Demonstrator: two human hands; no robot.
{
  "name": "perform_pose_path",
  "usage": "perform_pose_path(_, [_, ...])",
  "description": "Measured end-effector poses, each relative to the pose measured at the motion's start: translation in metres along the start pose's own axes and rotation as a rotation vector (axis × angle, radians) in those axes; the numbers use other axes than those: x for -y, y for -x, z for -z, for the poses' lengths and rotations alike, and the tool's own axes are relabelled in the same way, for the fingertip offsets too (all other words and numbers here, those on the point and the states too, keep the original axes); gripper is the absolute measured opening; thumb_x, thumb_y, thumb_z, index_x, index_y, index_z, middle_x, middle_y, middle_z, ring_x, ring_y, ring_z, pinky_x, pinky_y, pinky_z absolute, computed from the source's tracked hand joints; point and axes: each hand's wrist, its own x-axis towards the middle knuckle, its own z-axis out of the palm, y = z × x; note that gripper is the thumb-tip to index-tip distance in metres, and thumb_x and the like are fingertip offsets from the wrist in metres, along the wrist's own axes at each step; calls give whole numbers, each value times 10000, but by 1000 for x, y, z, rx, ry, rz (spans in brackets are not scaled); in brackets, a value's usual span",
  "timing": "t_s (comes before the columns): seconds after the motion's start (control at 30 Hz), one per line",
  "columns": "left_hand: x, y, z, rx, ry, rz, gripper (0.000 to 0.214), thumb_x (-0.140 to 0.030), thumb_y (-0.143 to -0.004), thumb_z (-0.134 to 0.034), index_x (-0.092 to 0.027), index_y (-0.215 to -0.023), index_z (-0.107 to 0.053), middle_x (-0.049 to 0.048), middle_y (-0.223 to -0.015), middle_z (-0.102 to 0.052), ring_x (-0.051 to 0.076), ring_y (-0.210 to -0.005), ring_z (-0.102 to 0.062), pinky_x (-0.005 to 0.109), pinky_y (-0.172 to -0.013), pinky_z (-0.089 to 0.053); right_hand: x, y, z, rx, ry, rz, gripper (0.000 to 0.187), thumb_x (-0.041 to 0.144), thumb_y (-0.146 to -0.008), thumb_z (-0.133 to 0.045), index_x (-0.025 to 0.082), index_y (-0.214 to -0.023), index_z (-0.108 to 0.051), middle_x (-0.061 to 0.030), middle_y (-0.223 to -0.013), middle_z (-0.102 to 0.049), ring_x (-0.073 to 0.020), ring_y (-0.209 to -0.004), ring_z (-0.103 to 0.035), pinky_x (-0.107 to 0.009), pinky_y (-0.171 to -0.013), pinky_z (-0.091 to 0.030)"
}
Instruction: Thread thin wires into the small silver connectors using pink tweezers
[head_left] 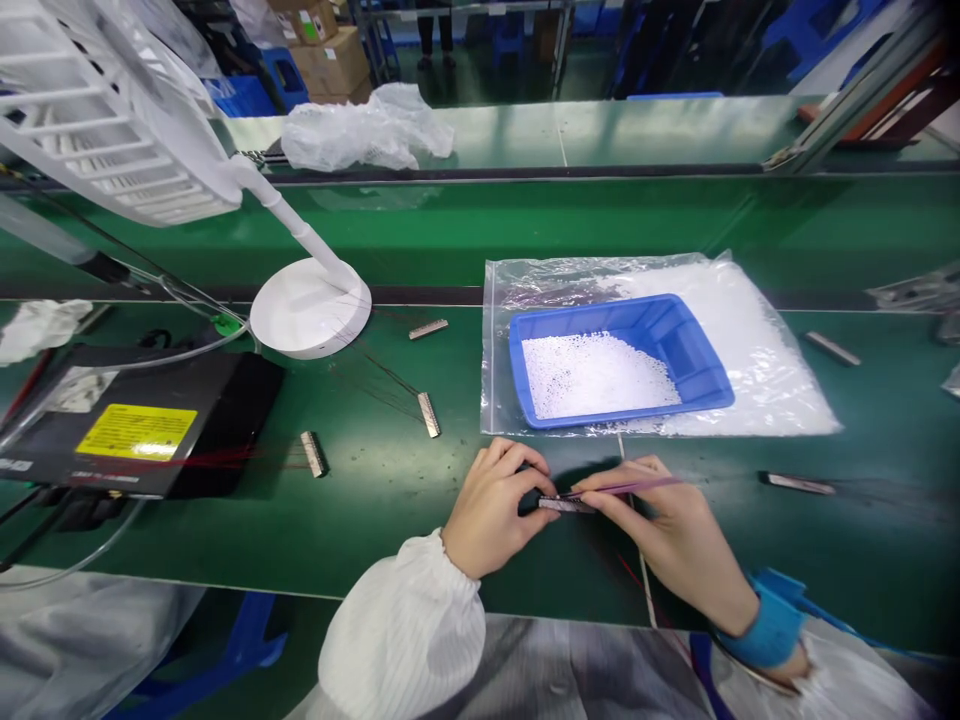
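Left hand (pixel 491 510) pinches slim metal connector (pixel 566 505); right hand (pixel 664 530) holds fine wires (pixel 630 488).

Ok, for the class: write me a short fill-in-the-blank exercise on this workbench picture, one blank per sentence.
The tray resting on the clear bag is ____.
Left of that bag, ____ metal strips lie on the green bench.
The label on the black box is ____.
The left hand comes out of a ____ sleeve.

Missing words: blue, three, yellow, white.
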Motion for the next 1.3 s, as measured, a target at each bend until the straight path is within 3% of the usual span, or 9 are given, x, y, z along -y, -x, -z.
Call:
perform_pose_path(0.57, [1,-1,-1,6,16,16,93,-223,-746,-738,-209,-791,-658,-1,-1002,-625,200,-988,-489,352,-828,-386,1,0,-7,6,36,175,106,172,-867,-582,244,-927,-631,39,-843,-705,-116,-689,-579,-343,-676,-396])
perform_pose_path(1.3, [1,-1,-1,1,10,8,94,-212,-738,-739,-215,-792,-663,0,-995,-622,193,-979,-494,353,-842,-400,4,0,3,10,74,251,165,171,-853,-598,254,-992,-628,21,-891,-712,-129,-703,-584,-348,-675,-395])
